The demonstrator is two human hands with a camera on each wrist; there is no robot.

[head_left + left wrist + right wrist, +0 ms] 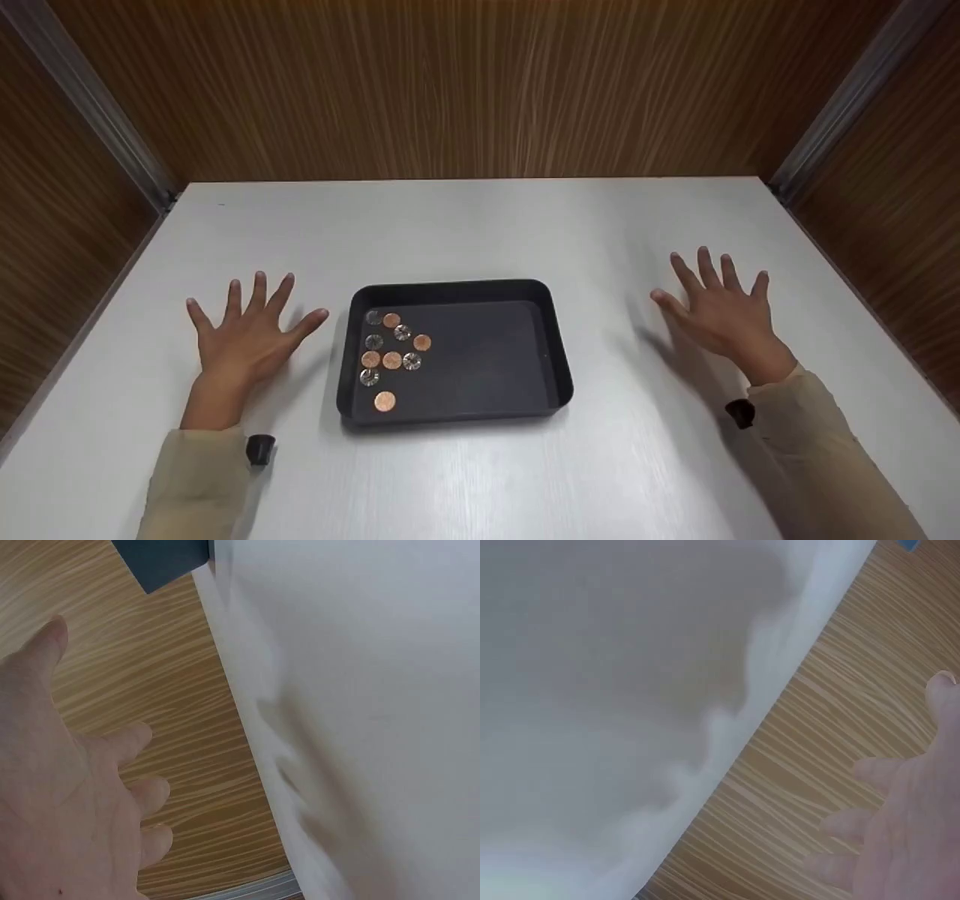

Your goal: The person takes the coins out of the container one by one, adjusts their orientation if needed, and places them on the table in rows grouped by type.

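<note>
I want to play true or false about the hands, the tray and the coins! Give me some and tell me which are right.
1. The coins lie in the left part of the tray. True.
2. The left hand holds a coin. False: its fingers are spread and it holds nothing.
3. The tray sits between the two hands. True.
4. The right hand rests inside the tray. False: it is off to the tray's right, over the table.
5. All the coins are silver. False: some are copper-coloured, some silvery.
</note>
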